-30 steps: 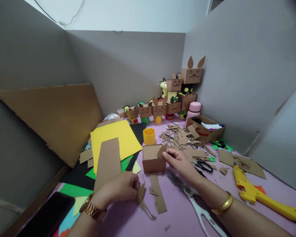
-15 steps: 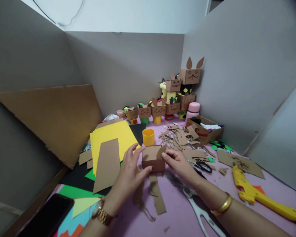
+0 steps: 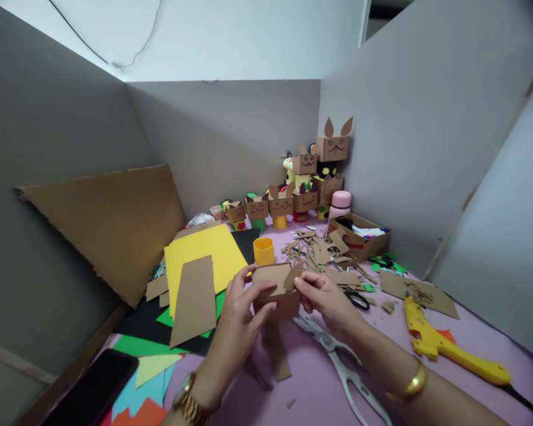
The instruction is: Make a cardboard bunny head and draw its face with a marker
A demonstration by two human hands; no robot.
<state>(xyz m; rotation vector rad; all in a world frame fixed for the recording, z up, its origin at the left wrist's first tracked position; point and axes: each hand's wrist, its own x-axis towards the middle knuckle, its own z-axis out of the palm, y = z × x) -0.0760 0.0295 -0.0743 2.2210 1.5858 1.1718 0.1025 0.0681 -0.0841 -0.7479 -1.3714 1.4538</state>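
A small cardboard box (image 3: 285,308) is between my hands at the middle of the table. My left hand (image 3: 238,313) grips its left side, with the thumb on the front face and a finger over the top. A leaf-shaped cardboard ear (image 3: 292,277) stands at the box's top right, pinched between the thumb and fingers of my right hand (image 3: 325,297). Whether the ear is stuck to the box I cannot tell. Just behind the box is a yellow paper ring (image 3: 263,252). White-handled scissors (image 3: 328,343) lie below my right hand.
A yellow glue gun (image 3: 448,349) lies at right, near black-handled scissors (image 3: 357,300). Cardboard scraps (image 3: 322,251) spread before an open box (image 3: 359,245). Cardboard animal figures (image 3: 281,204) stand at the back. Yellow sheets (image 3: 231,248) and a phone (image 3: 91,387) are at left.
My left hand has closed from spread fingers onto the box, which now sits slightly raised and tilted. My right hand keeps its pinch on the ear. The view has shifted a little.
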